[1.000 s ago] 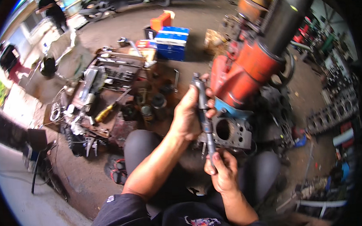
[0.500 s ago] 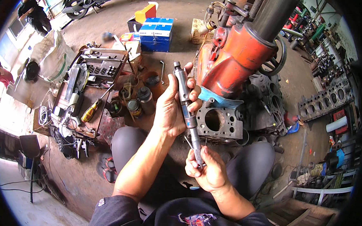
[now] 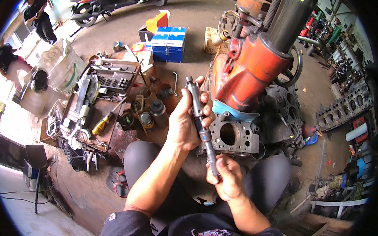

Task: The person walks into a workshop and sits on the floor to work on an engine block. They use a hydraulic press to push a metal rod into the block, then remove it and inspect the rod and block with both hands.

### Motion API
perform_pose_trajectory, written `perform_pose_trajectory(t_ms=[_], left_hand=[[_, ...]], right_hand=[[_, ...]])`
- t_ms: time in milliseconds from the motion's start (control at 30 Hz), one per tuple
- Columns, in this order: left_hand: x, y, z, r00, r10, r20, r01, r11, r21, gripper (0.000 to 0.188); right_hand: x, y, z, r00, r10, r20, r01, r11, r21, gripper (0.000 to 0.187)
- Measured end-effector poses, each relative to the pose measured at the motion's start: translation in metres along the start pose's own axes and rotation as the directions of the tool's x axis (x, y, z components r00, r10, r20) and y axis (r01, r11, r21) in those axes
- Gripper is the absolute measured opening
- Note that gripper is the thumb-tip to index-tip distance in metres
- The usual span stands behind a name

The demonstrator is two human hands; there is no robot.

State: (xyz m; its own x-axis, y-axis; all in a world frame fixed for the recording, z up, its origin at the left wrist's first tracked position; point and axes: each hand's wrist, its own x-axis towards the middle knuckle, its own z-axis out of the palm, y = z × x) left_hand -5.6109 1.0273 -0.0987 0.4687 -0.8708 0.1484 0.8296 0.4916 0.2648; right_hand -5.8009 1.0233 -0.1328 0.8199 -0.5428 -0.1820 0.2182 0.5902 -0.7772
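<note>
A slim steel cylindrical tool point(image 3: 205, 135) with a stepped body and a narrower, knurled lower end slants upright before me; its exact kind is unclear. My left hand point(image 3: 184, 126) is closed round its upper part, the thumb along one side and the fingertips on the other. Down at the knurled end, my right hand point(image 3: 229, 178) pinches it between thumb and curled fingers. Just beyond my hands stands a grey engine block point(image 3: 251, 143) with a large round bore. Over the block rises a red boring machine point(image 3: 254, 67) with a dark column, a blue cloth point(image 3: 235, 112) beneath its base.
On the left, a low tool table point(image 3: 80, 131) carries sockets and a yellow-handled screwdriver point(image 3: 101, 124). Jars point(image 3: 146, 119) stand beside it, with a blue box point(image 3: 168, 48) farther off. More engine parts point(image 3: 346, 109) line the right side. Another person point(image 3: 40, 19) stands at the far left.
The whole view has shifted slightly, so things sit lower and farther right. My right hand's fingers have turned round the tool's lower end; my left grip stays alike.
</note>
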Motion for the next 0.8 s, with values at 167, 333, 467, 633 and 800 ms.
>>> perform_pose_trajectory(t_ms=[167, 333, 467, 633, 800], left_hand=[[-0.005, -0.001, 0.005, 0.995, 0.070, 0.072, -0.098, 0.828, 0.552, 0.072], [-0.013, -0.012, 0.007, 0.979, -0.095, 0.178, -0.052, 0.736, 0.675, 0.067], [-0.017, -0.015, 0.007, 0.956, -0.200, 0.214, 0.001, 0.733, 0.680, 0.064], [-0.018, -0.012, 0.010, 0.935, -0.266, 0.233, 0.016, 0.690, 0.723, 0.061], [-0.023, -0.011, 0.016, 0.909, -0.250, 0.332, -0.156, 0.535, 0.830, 0.058]], right_hand=[[0.008, -0.034, -0.004, 0.963, -0.228, -0.145, 0.199, 0.962, -0.187, 0.020], [0.001, -0.060, -0.002, 0.969, -0.241, -0.064, 0.197, 0.899, -0.391, 0.017], [0.000, -0.061, -0.001, 0.962, -0.267, -0.055, 0.223, 0.887, -0.405, 0.021], [-0.002, -0.060, -0.004, 0.951, -0.299, -0.082, 0.234, 0.867, -0.439, 0.019], [-0.006, -0.059, -0.003, 0.914, -0.405, -0.007, 0.319, 0.733, -0.601, 0.019]])
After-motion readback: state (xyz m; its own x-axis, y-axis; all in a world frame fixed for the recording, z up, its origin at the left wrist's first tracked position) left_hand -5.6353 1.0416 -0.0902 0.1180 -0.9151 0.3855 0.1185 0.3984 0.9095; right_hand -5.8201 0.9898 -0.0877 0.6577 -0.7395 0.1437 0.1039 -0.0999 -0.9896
